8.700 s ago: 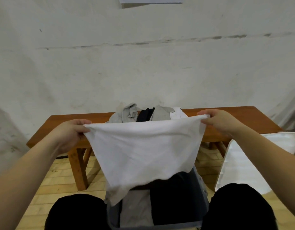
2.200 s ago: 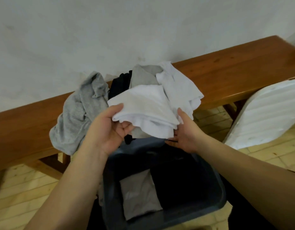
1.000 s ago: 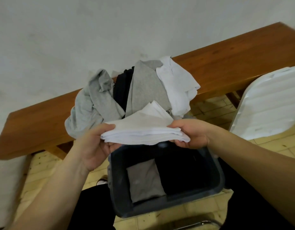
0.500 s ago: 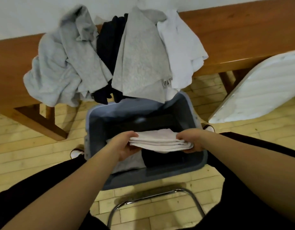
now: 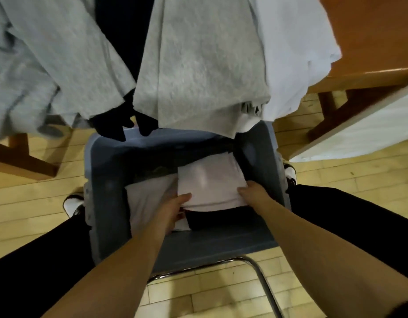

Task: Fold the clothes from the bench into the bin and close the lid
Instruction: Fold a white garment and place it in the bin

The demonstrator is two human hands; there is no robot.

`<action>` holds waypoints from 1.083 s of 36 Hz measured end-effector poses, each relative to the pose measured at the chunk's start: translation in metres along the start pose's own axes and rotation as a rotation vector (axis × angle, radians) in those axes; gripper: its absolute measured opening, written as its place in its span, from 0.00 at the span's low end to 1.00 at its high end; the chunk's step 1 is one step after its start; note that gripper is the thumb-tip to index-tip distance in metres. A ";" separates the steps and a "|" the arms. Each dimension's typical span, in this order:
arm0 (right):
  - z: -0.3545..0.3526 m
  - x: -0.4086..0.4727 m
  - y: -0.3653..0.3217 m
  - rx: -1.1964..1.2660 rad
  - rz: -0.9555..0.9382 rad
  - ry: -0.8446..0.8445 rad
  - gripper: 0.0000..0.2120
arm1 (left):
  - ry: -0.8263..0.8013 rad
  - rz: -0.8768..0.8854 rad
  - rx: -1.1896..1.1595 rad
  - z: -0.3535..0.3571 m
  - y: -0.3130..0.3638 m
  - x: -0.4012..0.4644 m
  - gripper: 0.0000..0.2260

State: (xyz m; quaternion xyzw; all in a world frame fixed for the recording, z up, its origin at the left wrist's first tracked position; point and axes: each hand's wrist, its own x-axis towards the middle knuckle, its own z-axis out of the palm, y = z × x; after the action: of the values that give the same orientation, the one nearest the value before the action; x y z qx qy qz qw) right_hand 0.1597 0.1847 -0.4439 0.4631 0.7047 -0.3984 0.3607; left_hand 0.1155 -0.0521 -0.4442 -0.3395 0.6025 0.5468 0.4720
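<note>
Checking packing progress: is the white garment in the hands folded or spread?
Folded: the white garment is a compact layered rectangle, held by left hand and right hand inside the grey plastic bin.

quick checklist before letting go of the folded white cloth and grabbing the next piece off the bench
1. Folded white cloth is inside the bin: ok.
2. It rests on the dark garment below: cannot tell, the hands hide its near edge.
3. Left hand and right hand have let go: not ok, both hold its near edge.
4. Fold looks tidy: ok.
5. Clothes left on the bench: not ok, grey shirt and others hang there.
6. Lid on the bin: not ok, it sits beside the bin.
</note>
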 end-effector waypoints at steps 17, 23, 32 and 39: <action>0.043 0.041 0.045 -0.262 0.181 0.027 0.16 | 0.042 -0.047 0.787 0.007 -0.054 0.035 0.24; 0.035 0.015 0.024 -0.349 0.098 0.025 0.17 | 0.044 -0.082 0.925 0.004 -0.035 0.026 0.23; 0.017 -0.056 -0.036 -0.495 -0.203 -0.217 0.21 | 0.042 0.011 0.838 -0.010 0.017 -0.030 0.13; 0.010 -0.128 -0.087 -0.557 -0.511 -0.166 0.14 | 0.127 0.294 0.840 -0.023 0.064 -0.104 0.10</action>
State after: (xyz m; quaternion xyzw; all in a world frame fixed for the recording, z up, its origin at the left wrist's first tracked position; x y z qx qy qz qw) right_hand 0.1190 0.1068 -0.3161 0.1230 0.8470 -0.3049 0.4178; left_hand 0.0857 -0.0751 -0.3261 -0.0619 0.8418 0.2940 0.4484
